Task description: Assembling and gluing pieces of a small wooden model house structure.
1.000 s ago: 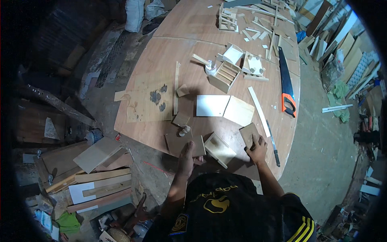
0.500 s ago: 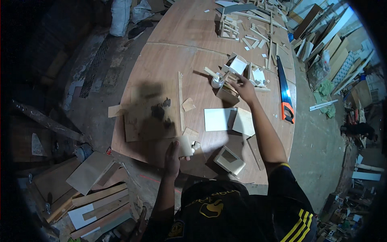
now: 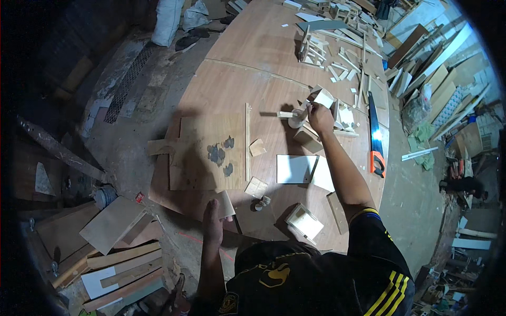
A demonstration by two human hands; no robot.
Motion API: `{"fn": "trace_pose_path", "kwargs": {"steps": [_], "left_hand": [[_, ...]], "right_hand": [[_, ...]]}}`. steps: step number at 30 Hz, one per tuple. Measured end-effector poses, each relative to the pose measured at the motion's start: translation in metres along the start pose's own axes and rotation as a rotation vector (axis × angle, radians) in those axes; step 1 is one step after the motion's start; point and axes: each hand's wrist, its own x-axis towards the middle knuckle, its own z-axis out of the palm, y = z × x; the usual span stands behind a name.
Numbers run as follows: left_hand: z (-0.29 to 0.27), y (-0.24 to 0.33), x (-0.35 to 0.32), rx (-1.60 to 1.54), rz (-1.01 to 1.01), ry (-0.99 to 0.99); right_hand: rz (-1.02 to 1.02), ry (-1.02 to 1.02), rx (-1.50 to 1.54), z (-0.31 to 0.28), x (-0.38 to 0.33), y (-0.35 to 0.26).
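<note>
So your right hand [image 3: 319,117] is stretched way out, fingers pinched on a small pale wooden piece [image 3: 298,119] sitting among the offcuts. Your left hand [image 3: 212,215] lies flat and open on the near edge of the brown plywood tabletop [image 3: 253,68], holding nothing. Careful: the orange-handled handsaw [image 3: 375,134] lies just right of that reach, so I'd guess a sloppy pull-back could catch its blade.

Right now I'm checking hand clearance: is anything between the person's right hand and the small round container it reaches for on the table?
Nothing visible. The right hand is already at the small round container, fingers against it. Wood offcuts lie beside it, not between.
</note>
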Motion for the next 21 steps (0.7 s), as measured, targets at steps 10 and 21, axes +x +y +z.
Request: {"fn": "trace_pose_path", "kwargs": {"steps": [10, 21], "left_hand": [[0.061, 0.013, 0.027, 0.041, 0.019, -0.213], [0.07, 0.007, 0.041, 0.065, -0.021, -0.194]], "right_hand": [[-0.028, 0.174, 0.127, -0.012, -0.017, 0.006], [-0.209, 0.239, 0.049, -0.025, -0.012, -0.002]]}}
